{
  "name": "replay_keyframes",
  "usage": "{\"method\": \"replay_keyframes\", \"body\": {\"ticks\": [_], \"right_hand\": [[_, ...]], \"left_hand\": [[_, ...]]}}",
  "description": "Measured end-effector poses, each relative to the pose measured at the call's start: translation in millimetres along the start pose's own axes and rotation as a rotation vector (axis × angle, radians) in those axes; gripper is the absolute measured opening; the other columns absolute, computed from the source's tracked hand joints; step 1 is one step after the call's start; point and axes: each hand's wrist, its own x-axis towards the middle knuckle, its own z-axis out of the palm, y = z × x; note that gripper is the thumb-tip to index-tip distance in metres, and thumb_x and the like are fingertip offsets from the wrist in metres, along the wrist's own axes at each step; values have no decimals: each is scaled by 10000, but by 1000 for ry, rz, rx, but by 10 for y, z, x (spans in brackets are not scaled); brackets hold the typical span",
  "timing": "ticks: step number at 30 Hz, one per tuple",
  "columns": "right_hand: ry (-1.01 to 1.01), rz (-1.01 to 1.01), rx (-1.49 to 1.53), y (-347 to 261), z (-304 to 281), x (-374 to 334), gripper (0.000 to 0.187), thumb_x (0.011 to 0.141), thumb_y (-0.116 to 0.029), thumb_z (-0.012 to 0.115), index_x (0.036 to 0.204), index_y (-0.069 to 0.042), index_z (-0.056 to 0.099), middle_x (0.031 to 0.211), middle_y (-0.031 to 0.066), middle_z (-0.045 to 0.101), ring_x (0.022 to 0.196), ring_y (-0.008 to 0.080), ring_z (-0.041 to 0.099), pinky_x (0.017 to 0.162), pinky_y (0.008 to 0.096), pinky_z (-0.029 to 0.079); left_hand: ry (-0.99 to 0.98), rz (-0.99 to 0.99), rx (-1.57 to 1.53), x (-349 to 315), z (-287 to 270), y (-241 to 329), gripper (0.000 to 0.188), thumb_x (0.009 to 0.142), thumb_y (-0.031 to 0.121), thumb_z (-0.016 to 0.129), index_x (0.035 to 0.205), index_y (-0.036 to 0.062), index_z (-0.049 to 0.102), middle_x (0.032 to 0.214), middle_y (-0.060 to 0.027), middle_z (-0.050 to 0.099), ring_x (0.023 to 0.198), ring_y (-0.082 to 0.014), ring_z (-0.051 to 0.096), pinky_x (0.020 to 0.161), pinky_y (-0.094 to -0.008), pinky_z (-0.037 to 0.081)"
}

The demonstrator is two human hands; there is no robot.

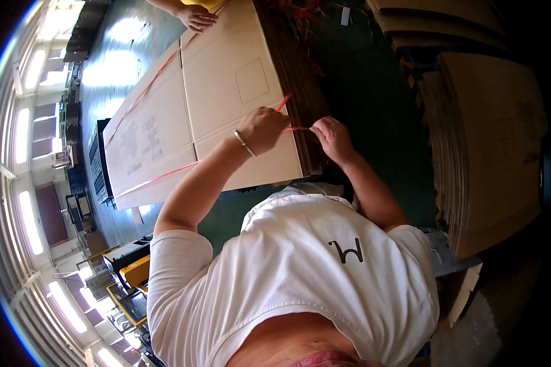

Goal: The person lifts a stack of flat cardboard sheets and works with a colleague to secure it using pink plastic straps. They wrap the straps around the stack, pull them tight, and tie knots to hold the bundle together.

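A stack of flat cardboard sheets (pixel 226 79) lies in front of me, its edges facing right. Red plastic twine (pixel 168 174) runs across the top sheet toward my hands. Close to the stack's near right corner, my left hand (pixel 263 129) is closed on the twine, and a short red end sticks up beyond the fingers. Just off the stack's right edge, my right hand (pixel 332 137) pinches the twine between thumb and fingers. A short length of it stretches between both hands.
A co-worker's hand (pixel 197 18) rests on the stack's far end, beside a second red twine (pixel 144 92). More stacked cardboard (pixel 490 147) stands on the right, past the dark green floor (pixel 379 122). Yellow and black equipment (pixel 134 269) is at the lower left.
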Motion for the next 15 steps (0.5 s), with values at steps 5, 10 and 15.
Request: {"method": "replay_keyframes", "body": {"ticks": [5, 10, 15], "right_hand": [[-101, 515, 641, 211, 169, -230, 123, 868, -164, 534, 826, -58, 579, 723, 42, 557, 676, 137, 524, 641, 270, 426], [-135, 686, 1305, -58, 60, 135, 175, 890, -218, 500, 772, -95, 536, 753, 13, 548, 663, 67, 481, 600, 215, 404], [-163, 542, 1302, -90, 123, 242, 233, 906, -217, 452, 699, -113, 467, 670, 5, 497, 652, 101, 492, 530, 215, 365]], "left_hand": [[3, -215, -265, -203, 234, -133, 90, 796, 95, 472, 799, 62, 555, 718, -152, 576, 733, -319, 575, 648, -413, 454], [30, -307, -442, -199, 136, -53, 109, 807, 120, 475, 795, 59, 564, 693, -154, 574, 695, -329, 571, 622, -423, 448], [57, -204, -375, -223, 179, -69, 114, 812, 129, 478, 814, 58, 567, 745, -138, 597, 730, -324, 573, 649, -419, 448]]}}
